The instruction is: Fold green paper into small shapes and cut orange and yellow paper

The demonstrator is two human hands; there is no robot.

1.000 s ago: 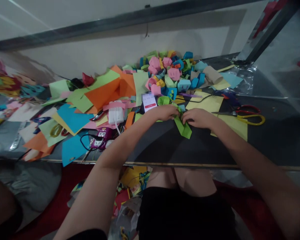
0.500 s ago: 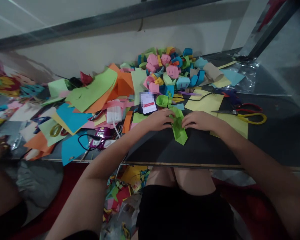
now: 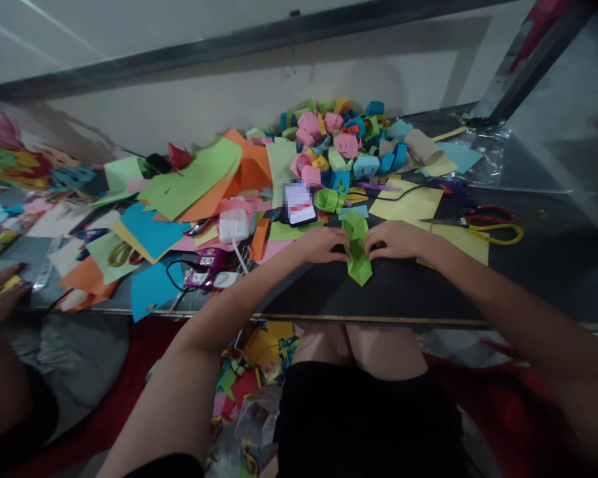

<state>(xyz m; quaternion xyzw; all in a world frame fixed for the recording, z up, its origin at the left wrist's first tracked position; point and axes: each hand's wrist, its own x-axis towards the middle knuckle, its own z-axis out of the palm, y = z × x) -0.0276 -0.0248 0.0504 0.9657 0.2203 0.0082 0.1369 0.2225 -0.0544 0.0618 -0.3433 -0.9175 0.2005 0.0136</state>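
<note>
Head view, only feed I have.

Left hand (image 3: pixel 323 243) and right hand (image 3: pixel 396 239) sit either side of a bright green folded paper piece (image 3: pixel 357 255). Both are pinched onto its upper edges, fingertips curled in, not flat. The piece lies on the dark tabletop (image 3: pixel 428 292), just in from the near edge, with its pointed lower end toward the person. From the symmetric grip I'd say each hand braces a flap so the creases don't spring open, with the table as backing.

Just right of the right hand: a pale yellow paper sheet (image 3: pixel 408 206) with yellow-and-red-handled scissors (image 3: pixel 498 229) lying across it, blades pointing toward the hands. Close enough to grab, I'd say.

Beyond the hands: a phone with a lit screen (image 3: pixel 299 204), propped facing the person. Behind it, a heap of small folded paper shapes in pink, blue and green (image 3: pixel 339 143), pushed back against the wall.

Left side: loose flat sheets of orange, green and blue paper (image 3: pixel 189 182), overlapping; a white charger block (image 3: pixel 233 228) and a purple power strip (image 3: pixel 204 272) among them.

Far left edge: another person's hand (image 3: pixel 0 292), well apart from the green piece. I can't tell what it holds.
</note>
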